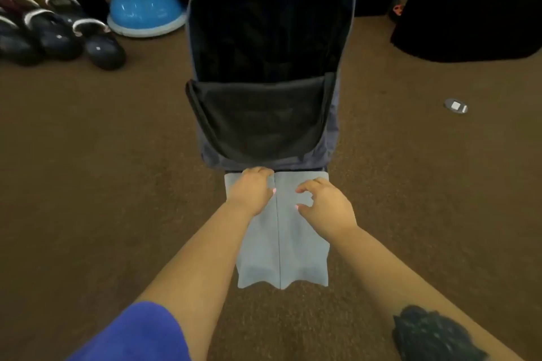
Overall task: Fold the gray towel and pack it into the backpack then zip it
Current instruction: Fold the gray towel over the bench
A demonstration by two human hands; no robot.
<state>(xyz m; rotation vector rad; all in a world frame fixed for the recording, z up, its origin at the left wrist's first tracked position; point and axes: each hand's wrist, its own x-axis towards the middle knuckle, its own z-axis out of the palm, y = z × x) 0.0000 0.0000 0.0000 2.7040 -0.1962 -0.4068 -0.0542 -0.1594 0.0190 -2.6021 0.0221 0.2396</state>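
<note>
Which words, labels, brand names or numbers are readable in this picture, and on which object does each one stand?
No text can be read anywhere in this view.
Small pale tags on the dark shoes: too small and blurred to read.
Small gray disc with a white square on the carpet: no legible marking.
Gray towel, open backpack, blue dome: no print visible.
</note>
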